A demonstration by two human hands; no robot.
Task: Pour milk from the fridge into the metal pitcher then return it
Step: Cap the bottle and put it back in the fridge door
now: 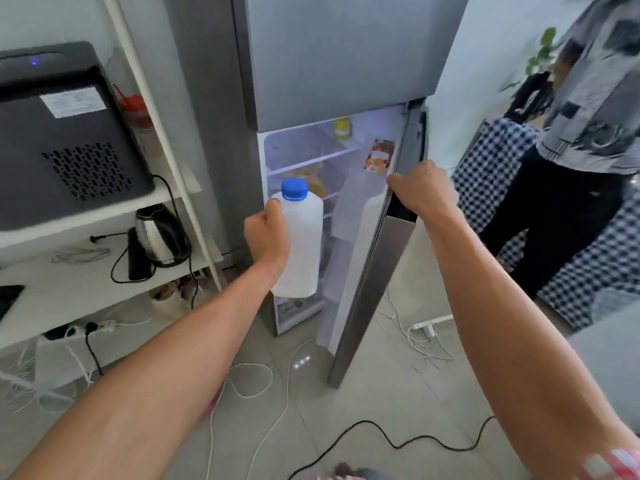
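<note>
A white milk jug (304, 244) with a blue cap (294, 189) hangs upright in front of the fridge's open lower compartment. My left hand (266, 233) grips its left side. My right hand (420, 190) is closed over the top edge of the open fridge door (367, 289), which swings out to the right. The grey fridge (339, 57) stands straight ahead with its upper door closed. Inside, the lit shelves (311, 161) hold a yellow jar and some food. No metal pitcher is in view.
White shelving (104, 209) at left carries a black appliance (65, 133) and a kettle (161, 235). Cables and power strips (429, 325) lie across the tiled floor. A person (588, 168) stands at right beside a chequered cloth (491, 174).
</note>
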